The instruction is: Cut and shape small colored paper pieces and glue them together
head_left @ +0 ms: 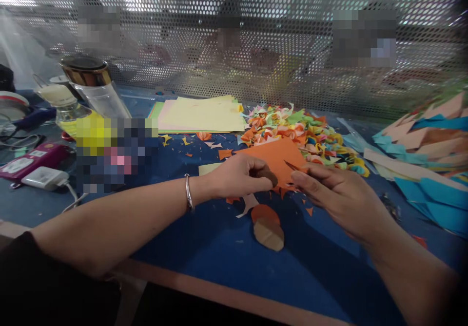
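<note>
Orange paper (280, 155) is up over the blue surface (204, 248)! Left hand (241, 176), fingers pinching its near edge; right hand (340, 197), fingers pinching its right side. Nearer, a brown oval (268, 234) overlaps an orange disc (264, 213); behind, colourful scraps (292, 127) heap up.

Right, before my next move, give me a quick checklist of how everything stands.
1. Left hand on the orange sheet: ok, pinching its near side.
2. Right hand on the sheet: ok, thumb and fingers pinch its right side.
3. Sheet's near edge straight: not ok, it looks jagged between the hands.
4. Surface around the hands free of scraps: not ok, a pale scrap lies by the left hand.
5. Paper stack lying flat: ok, beyond the left hand.
6. Full grip of the left fingers: cannot tell, partly hidden.
</note>
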Tool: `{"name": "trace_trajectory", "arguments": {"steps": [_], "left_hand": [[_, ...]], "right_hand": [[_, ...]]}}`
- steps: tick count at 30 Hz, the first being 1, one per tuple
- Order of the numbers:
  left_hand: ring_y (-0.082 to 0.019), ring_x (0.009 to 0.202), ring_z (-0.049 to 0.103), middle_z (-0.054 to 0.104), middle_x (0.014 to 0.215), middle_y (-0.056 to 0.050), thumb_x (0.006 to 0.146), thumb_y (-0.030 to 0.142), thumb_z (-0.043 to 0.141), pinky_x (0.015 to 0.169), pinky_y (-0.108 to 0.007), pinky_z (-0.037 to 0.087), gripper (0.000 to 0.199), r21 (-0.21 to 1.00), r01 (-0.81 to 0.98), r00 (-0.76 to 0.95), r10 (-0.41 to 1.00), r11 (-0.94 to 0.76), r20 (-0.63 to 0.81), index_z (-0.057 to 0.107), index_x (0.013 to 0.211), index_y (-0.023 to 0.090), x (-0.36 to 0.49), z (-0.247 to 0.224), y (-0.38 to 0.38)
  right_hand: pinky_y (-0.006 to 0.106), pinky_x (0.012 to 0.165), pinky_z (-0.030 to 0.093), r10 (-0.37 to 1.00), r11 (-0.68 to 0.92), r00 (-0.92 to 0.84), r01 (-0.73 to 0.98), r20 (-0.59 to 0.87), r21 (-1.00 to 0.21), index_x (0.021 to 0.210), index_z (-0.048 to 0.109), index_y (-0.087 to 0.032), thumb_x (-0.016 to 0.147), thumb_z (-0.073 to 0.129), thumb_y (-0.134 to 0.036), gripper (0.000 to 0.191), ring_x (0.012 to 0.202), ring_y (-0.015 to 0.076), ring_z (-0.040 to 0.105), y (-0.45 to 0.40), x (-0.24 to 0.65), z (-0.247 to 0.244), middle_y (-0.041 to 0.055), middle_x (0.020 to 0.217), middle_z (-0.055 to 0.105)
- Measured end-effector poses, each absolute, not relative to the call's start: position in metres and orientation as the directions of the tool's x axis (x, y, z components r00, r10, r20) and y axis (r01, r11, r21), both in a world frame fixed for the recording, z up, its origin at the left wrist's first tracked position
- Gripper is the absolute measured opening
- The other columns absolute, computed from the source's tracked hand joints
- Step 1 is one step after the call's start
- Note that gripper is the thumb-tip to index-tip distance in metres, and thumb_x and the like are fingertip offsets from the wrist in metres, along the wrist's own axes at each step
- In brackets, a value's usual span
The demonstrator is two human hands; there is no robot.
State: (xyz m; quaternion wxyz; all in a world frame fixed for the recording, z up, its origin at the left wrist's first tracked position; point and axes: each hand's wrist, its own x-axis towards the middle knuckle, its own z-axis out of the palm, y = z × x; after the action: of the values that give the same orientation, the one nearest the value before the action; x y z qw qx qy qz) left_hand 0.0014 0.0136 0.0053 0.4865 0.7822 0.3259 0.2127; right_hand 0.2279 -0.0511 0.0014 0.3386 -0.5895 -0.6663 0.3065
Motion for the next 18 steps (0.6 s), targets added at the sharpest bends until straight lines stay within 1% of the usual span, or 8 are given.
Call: {"name": "trace_trajectory", "arguments": {"steps": [2,5,7,9,11,13,15,18], "left_hand": [[-0.009,0.059,0.045,0.052,0.062,0.004,0.073,0.029,0.064,0.055,-0.026,0.034,0.013,0.877,0.342,0.736,0.677,-0.337,-0.027,0.060,0.068,0.018,-0.002,0.007,0.016],[-0.008,0.059,0.048,0.057,0.064,0.003,0.071,0.025,0.065,0.055,-0.025,0.035,0.009,0.845,0.370,0.771,0.635,-0.386,-0.048,0.062,0.066,0.018,-0.005,0.008,0.020],[-0.009,0.062,0.052,0.063,0.069,0.002,0.072,0.023,0.067,0.058,-0.025,0.039,0.006,0.841,0.348,0.792,0.610,-0.414,-0.027,0.065,0.068,0.018,-0.006,0.006,0.023],[-0.010,0.070,0.059,0.069,0.078,-0.001,0.074,0.024,0.069,0.065,-0.025,0.045,0.007,0.850,0.315,0.809,0.588,-0.422,-0.008,0.069,0.074,0.017,-0.007,0.004,0.026],[-0.012,0.073,0.062,0.072,0.082,-0.002,0.075,0.027,0.071,0.069,-0.026,0.047,0.010,0.837,0.330,0.811,0.585,-0.437,-0.015,0.072,0.079,0.017,-0.009,0.003,0.028],[-0.012,0.072,0.062,0.072,0.079,-0.002,0.076,0.028,0.073,0.068,-0.027,0.047,0.013,0.810,0.370,0.810,0.585,-0.454,-0.042,0.074,0.082,0.017,-0.011,0.004,0.029],[-0.013,0.072,0.063,0.073,0.078,-0.003,0.078,0.029,0.072,0.069,-0.027,0.047,0.015,0.791,0.390,0.816,0.575,-0.471,-0.059,0.077,0.085,0.017,-0.012,0.004,0.030],[-0.013,0.070,0.061,0.073,0.077,-0.003,0.085,0.034,0.068,0.069,-0.028,0.046,0.020,0.761,0.405,0.789,0.614,-0.507,-0.010,0.078,0.084,0.016,-0.012,0.002,0.034]], "right_hand": [[0.026,0.044,0.031,0.996,0.086,-0.029,0.524,0.083,-0.848,0.069,0.063,-0.021,0.078,0.070,-0.084,0.064,0.051,0.0103,0.037,-0.050,0.228,0.001,-0.0034,0.058,0.043],[0.027,0.047,0.032,0.991,0.021,0.113,0.356,0.065,-0.934,0.078,0.069,-0.021,0.070,0.082,-0.080,0.061,0.054,0.0109,0.041,-0.044,0.230,0.001,-0.0014,0.063,0.050],[0.029,0.044,0.026,0.975,0.023,0.209,0.218,0.070,-0.976,0.074,0.069,-0.023,0.065,0.088,-0.076,0.057,0.050,0.0103,0.037,-0.038,0.233,0.003,-0.0023,0.059,0.045],[0.032,0.043,0.017,0.966,0.044,0.250,0.096,0.067,-0.994,0.070,0.067,-0.024,0.068,0.089,-0.070,0.051,0.044,0.0090,0.031,-0.031,0.238,0.004,-0.0031,0.057,0.041],[0.036,0.044,0.012,0.962,0.027,0.269,0.027,0.034,-0.999,0.072,0.066,-0.024,0.078,0.084,-0.066,0.046,0.042,0.0086,0.026,-0.026,0.246,0.004,-0.0032,0.058,0.039],[0.038,0.046,0.012,0.958,0.001,0.286,0.005,0.002,-1.000,0.077,0.065,-0.025,0.087,0.075,-0.065,0.043,0.042,0.0089,0.023,-0.021,0.253,0.003,-0.0033,0.060,0.038],[0.040,0.047,0.013,0.960,-0.027,0.280,-0.001,-0.026,-1.000,0.079,0.064,-0.025,0.092,0.068,-0.065,0.042,0.042,0.0098,0.022,-0.018,0.258,0.002,-0.0033,0.061,0.037],[0.041,0.049,0.013,0.964,-0.035,0.264,0.012,-0.030,-0.999,0.079,0.059,-0.026,0.097,0.061,-0.064,0.043,0.043,0.0106,0.021,-0.016,0.262,0.003,-0.0031,0.061,0.038]]}}
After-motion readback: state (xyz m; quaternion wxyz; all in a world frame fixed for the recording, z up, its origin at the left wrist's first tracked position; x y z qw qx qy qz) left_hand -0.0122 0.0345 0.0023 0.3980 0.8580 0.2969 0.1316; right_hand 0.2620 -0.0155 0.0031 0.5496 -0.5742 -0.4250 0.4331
